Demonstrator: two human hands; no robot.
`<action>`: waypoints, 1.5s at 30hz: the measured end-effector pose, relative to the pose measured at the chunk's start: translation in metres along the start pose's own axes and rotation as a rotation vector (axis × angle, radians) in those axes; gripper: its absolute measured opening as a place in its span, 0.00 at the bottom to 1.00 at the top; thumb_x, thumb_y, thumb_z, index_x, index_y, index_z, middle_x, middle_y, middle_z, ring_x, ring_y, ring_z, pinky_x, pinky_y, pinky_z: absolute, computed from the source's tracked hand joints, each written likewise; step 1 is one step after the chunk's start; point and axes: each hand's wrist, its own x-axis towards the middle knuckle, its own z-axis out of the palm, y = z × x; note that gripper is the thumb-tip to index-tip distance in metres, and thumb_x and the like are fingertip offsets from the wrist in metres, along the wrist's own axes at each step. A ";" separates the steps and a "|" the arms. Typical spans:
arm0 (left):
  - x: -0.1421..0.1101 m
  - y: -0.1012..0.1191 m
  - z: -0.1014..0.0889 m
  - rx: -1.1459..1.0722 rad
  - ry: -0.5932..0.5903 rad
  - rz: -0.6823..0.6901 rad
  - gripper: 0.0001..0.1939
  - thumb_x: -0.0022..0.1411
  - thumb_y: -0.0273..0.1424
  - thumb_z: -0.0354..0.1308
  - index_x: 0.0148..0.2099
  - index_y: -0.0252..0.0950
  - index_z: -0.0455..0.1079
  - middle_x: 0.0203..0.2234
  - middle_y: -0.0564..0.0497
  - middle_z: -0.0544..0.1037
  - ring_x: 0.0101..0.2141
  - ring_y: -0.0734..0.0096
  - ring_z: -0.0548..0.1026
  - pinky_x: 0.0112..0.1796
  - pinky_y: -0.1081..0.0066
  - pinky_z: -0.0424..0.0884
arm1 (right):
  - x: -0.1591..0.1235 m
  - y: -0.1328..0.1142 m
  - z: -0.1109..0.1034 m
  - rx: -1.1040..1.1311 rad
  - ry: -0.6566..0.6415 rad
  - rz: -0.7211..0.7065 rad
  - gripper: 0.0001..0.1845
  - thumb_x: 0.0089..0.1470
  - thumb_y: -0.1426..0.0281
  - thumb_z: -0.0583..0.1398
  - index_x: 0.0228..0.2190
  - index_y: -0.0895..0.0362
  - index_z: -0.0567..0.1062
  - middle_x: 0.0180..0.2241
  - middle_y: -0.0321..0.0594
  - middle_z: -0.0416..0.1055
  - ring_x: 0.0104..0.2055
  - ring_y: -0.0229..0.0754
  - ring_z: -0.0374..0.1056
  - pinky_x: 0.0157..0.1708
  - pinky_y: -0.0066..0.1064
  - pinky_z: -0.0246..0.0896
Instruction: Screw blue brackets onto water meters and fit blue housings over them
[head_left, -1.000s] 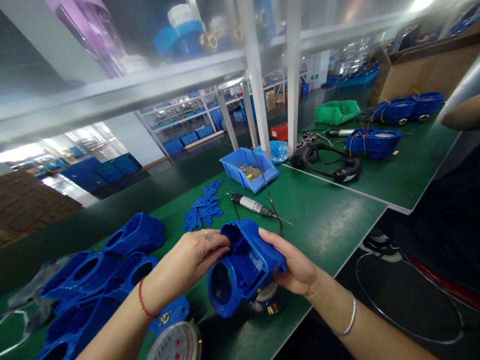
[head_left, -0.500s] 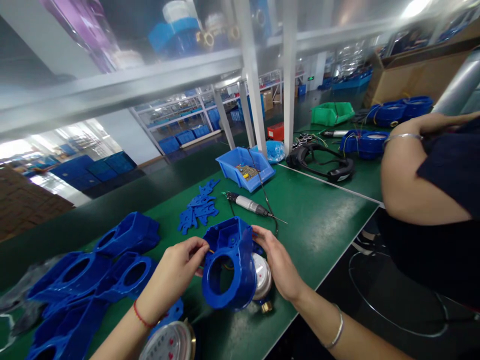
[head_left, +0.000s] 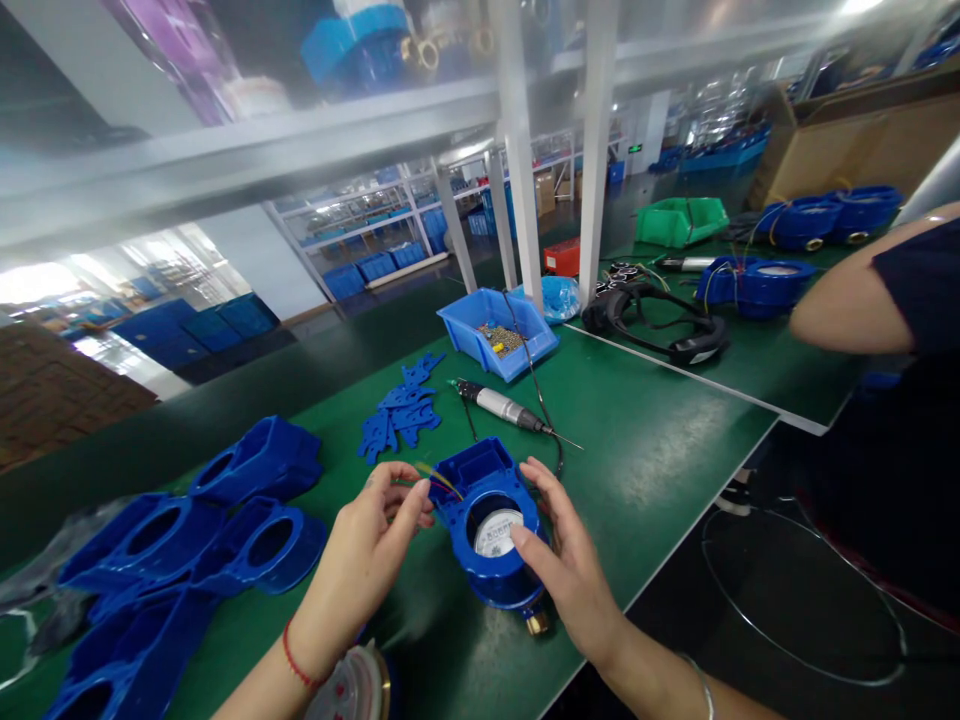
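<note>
In front of me a blue plastic water meter housing [head_left: 499, 592] sits around a water meter [head_left: 496, 533]. The meter's white dial shows through the round opening, and a brass fitting [head_left: 536, 622] sticks out below. At the housing's upper left, my left hand [head_left: 379, 530] pinches thin yellow and red wires [head_left: 444, 481]. My right hand [head_left: 574, 565] grips the housing's right side, thumb over the rim and fingers along the far edge. Partly hidden by my left forearm, a second meter [head_left: 349, 685] stands at the bottom edge.
Blue empty housings [head_left: 259, 460] lie at left. Flat blue brackets [head_left: 401, 410], an electric screwdriver [head_left: 499, 405] and a blue bin [head_left: 491, 330] of screws lie beyond my hands. A black headset [head_left: 660, 325] is farther right, near a co-worker's arm [head_left: 855, 300]. Shelf posts [head_left: 519, 150] rise behind.
The housing has moved from being held tilted beside the meter to down around it. My right hand has shifted onto the housing. The co-worker's arm has moved right.
</note>
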 end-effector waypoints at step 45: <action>-0.002 -0.031 0.005 0.050 -0.210 -0.019 0.34 0.55 0.48 0.56 0.63 0.48 0.57 0.60 0.51 0.62 0.59 0.52 0.60 0.57 0.51 0.57 | 0.001 -0.013 0.008 0.204 0.008 0.441 0.31 0.55 0.54 0.57 0.58 0.47 0.60 0.63 0.38 0.48 0.64 0.53 0.43 0.63 0.47 0.40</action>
